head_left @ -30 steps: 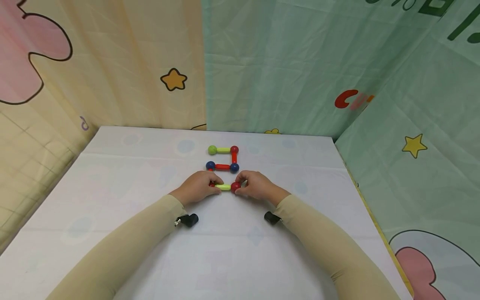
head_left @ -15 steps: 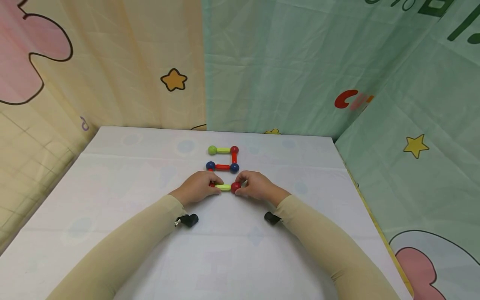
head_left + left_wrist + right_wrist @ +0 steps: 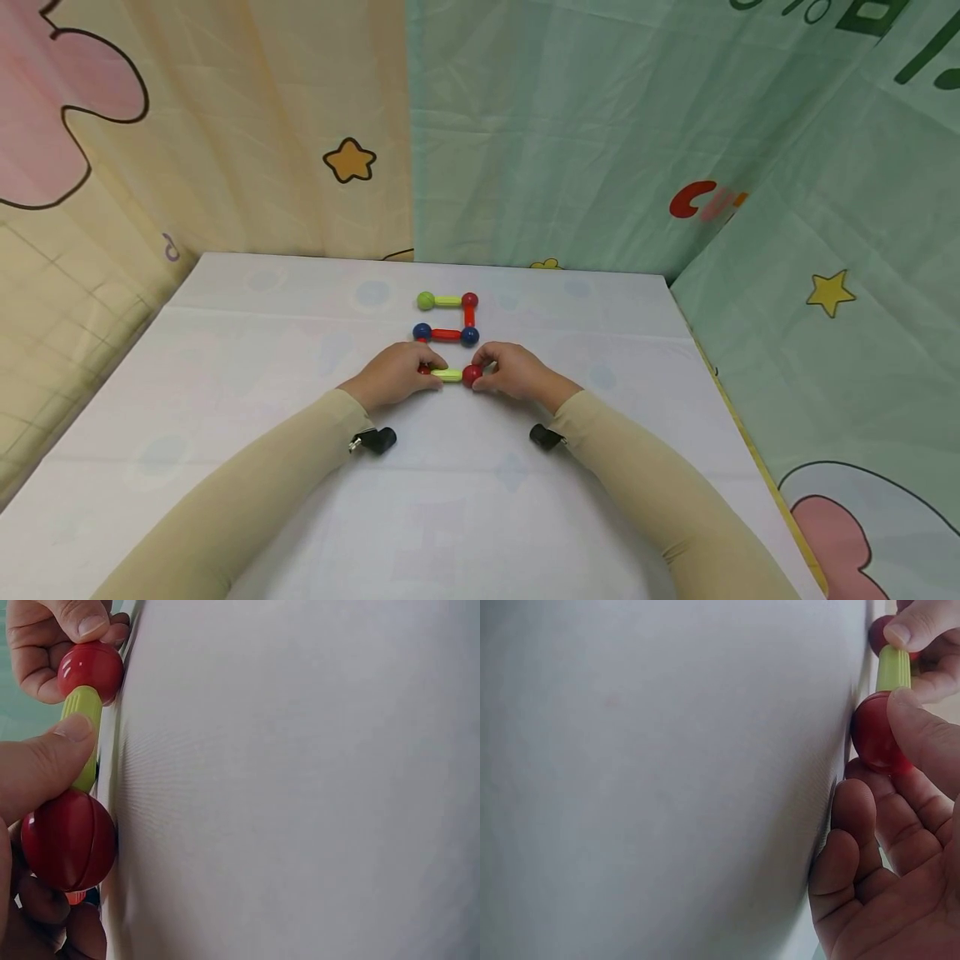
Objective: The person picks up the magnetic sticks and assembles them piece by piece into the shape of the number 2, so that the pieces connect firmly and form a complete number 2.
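A toy figure of balls and rods lies on the table, bent like an S. My left hand grips the lower yellow-green rod where it meets the lower-left red ball; the thumb lies on the rod. At the rod's other end my right hand pinches a red ball between thumb and fingers. Rod and balls touch. Above the hands are a blue ball, a red rod and a second blue ball. My left fingers hide part of the lower-left red rod.
Farther back, the figure continues with an upright red rod, a red ball, a yellow-green rod and a green ball. A white cloth covers the table. Printed curtains hang behind and to the right.
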A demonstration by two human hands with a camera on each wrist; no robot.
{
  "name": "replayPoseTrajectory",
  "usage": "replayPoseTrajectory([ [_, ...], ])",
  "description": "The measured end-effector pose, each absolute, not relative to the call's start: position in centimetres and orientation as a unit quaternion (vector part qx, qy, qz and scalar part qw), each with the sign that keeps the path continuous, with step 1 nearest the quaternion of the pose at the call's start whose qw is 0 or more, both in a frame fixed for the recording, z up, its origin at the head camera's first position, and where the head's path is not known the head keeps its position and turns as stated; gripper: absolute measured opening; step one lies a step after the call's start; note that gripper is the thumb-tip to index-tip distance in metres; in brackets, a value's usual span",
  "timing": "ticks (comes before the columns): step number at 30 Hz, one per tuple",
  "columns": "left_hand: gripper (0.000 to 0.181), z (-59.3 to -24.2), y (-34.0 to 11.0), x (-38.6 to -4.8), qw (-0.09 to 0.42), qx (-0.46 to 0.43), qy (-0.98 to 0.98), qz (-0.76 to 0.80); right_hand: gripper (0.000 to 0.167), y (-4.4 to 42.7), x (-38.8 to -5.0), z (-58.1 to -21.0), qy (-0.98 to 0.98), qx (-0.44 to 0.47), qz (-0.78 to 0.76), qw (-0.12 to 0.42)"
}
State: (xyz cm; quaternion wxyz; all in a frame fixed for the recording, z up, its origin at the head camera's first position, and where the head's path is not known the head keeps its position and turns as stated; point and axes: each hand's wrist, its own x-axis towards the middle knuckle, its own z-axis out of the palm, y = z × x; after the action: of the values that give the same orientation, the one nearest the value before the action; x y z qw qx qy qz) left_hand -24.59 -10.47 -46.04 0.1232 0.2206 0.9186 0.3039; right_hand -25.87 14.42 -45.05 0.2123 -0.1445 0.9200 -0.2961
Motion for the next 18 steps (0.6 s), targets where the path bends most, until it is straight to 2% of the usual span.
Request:
replayPoseTrajectory([
  [11,0.033,-45.3,-12.5,-24.3,0.109,0.214,0.916,0.322,0.028,15.7,-26.3,-45.1,0.925,-0.148,-0.287,0.199],
  [18,0.051,-44.4,-15.2,-24.7,0.105,0.149,0.929,0.324,0.028,18.0,-26.9,-44.4,0.938,-0.116,-0.279,0.170],
])
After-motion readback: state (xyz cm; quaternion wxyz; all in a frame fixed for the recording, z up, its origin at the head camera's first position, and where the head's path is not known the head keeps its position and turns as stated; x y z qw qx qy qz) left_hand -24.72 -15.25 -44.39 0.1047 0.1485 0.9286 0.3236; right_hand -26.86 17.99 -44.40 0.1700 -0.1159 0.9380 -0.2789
